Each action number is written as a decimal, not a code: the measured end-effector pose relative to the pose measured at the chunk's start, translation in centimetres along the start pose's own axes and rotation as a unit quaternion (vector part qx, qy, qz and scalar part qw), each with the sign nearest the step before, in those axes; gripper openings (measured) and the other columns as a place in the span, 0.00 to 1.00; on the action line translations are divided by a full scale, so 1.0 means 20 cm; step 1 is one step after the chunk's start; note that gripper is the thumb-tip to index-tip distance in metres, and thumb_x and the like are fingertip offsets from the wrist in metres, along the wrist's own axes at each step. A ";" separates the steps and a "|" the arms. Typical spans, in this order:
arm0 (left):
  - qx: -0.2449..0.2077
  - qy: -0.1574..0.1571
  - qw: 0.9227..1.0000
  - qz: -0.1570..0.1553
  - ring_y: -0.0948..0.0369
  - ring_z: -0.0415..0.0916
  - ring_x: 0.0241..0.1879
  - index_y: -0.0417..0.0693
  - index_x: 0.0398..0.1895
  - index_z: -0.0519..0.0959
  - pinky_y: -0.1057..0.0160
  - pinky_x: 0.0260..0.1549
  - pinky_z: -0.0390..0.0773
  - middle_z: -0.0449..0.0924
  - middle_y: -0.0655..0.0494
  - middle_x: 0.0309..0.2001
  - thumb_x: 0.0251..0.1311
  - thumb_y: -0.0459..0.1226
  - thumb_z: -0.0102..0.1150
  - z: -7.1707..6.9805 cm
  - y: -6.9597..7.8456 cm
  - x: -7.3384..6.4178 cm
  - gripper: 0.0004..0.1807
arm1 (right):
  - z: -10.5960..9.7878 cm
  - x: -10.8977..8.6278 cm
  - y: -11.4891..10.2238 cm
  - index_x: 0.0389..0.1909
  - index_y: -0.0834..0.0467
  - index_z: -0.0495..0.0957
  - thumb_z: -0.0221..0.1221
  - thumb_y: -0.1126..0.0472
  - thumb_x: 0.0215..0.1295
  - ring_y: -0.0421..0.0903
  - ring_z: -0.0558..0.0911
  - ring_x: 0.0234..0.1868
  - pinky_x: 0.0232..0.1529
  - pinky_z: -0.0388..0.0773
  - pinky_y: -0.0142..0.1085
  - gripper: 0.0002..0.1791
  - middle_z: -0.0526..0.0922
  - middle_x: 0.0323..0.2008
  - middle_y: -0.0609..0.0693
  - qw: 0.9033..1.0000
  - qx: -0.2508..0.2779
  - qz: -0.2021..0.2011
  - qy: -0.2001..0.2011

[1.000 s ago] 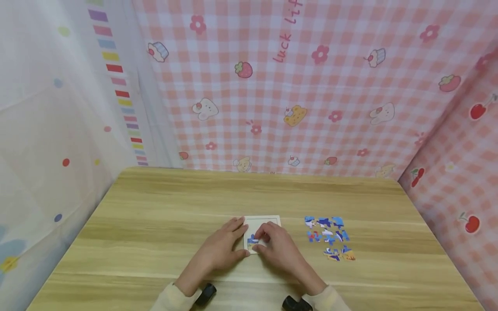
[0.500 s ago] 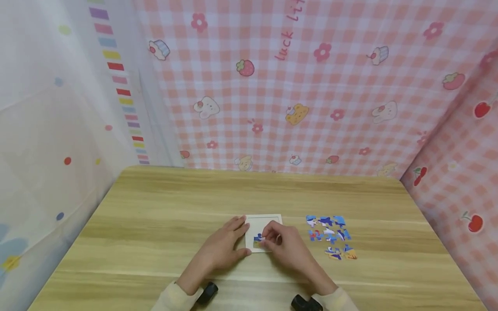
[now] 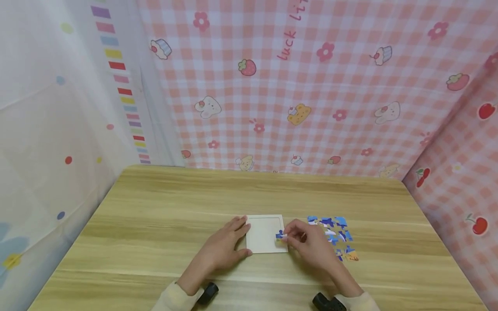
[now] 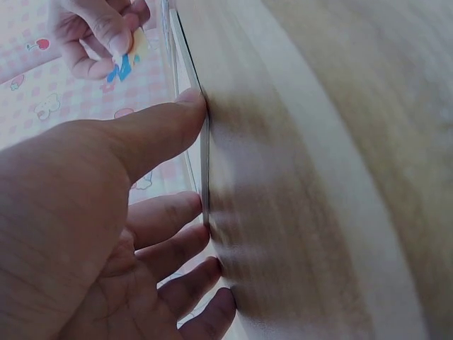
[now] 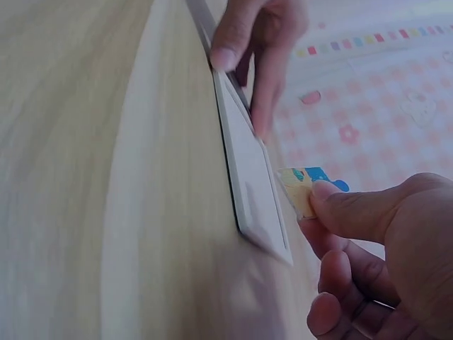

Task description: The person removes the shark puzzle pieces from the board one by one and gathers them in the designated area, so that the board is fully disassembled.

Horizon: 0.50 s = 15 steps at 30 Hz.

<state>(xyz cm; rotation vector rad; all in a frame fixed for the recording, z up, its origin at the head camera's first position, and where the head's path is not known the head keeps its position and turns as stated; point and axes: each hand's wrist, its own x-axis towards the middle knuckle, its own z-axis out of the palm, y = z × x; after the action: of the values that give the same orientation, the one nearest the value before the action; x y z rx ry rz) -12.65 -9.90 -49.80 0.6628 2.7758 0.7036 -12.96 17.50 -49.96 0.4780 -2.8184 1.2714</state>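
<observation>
A square white puzzle tray with a raised border lies on the wooden table. My left hand steadies its left edge, fingertips at the far corner and thumb at the near one. Between thumb and forefinger my right hand pinches a puzzle piece, blue and yellow with a rounded knob. In the head view this piece overlaps the tray's right border. The left wrist view also shows the piece held up past the tray. No other piece lies in the tray.
Several loose puzzle pieces in blue, white and orange lie in rough rows right of the tray, partly hidden behind my right hand. A pink checked cloth hangs behind the table, with printed cloth at both sides.
My right hand has lifted the puzzle piece from the tray's lower left area and carried it rightward to the right border. My left hand has stayed at the left edge.
</observation>
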 end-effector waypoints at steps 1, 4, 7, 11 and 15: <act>0.000 0.001 1.000 0.002 0.47 0.51 0.81 0.43 0.76 0.66 0.42 0.77 0.60 0.56 0.48 0.81 0.66 0.51 0.65 0.00 0.00 0.00 0.40 | -0.01 -0.01 0.01 0.33 0.48 0.82 0.71 0.62 0.62 0.34 0.76 0.26 0.29 0.77 0.27 0.07 0.83 0.25 0.40 1.000 -0.003 0.002 0.004; -0.003 0.002 1.000 0.005 0.46 0.52 0.81 0.43 0.76 0.66 0.42 0.77 0.60 0.56 0.47 0.81 0.66 0.50 0.65 0.00 0.00 -0.01 0.39 | -0.05 -0.02 0.04 0.33 0.47 0.82 0.71 0.62 0.61 0.35 0.75 0.26 0.28 0.76 0.27 0.07 0.83 0.25 0.40 1.000 -0.008 0.011 0.017; -0.005 0.005 1.000 0.009 0.46 0.52 0.81 0.42 0.76 0.67 0.42 0.77 0.61 0.57 0.46 0.81 0.66 0.49 0.65 0.00 0.00 -0.01 0.39 | -0.09 -0.05 0.06 0.33 0.47 0.82 0.71 0.62 0.61 0.35 0.75 0.25 0.27 0.75 0.27 0.08 0.82 0.25 0.39 0.999 -0.019 0.020 0.032; -0.008 0.006 1.000 0.009 0.45 0.52 0.81 0.40 0.75 0.67 0.42 0.77 0.61 0.57 0.45 0.81 0.66 0.49 0.66 0.00 0.00 -0.01 0.39 | -0.13 -0.08 0.10 0.32 0.48 0.82 0.72 0.62 0.61 0.34 0.75 0.25 0.27 0.76 0.27 0.08 0.83 0.25 0.39 0.998 -0.029 0.021 0.044; -0.007 0.005 1.000 0.010 0.45 0.52 0.81 0.40 0.75 0.67 0.42 0.76 0.61 0.57 0.45 0.81 0.66 0.48 0.66 0.00 0.00 0.00 0.39 | -0.17 -0.11 0.13 0.32 0.50 0.82 0.72 0.63 0.61 0.33 0.75 0.26 0.28 0.76 0.27 0.07 0.83 0.26 0.40 0.999 -0.025 0.026 0.041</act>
<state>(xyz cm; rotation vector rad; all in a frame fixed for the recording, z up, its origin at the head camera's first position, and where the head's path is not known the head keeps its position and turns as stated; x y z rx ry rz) -12.57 -9.94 -49.77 0.6857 2.7743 0.7325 -11.92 22.10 -49.87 0.3452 -2.8038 1.1961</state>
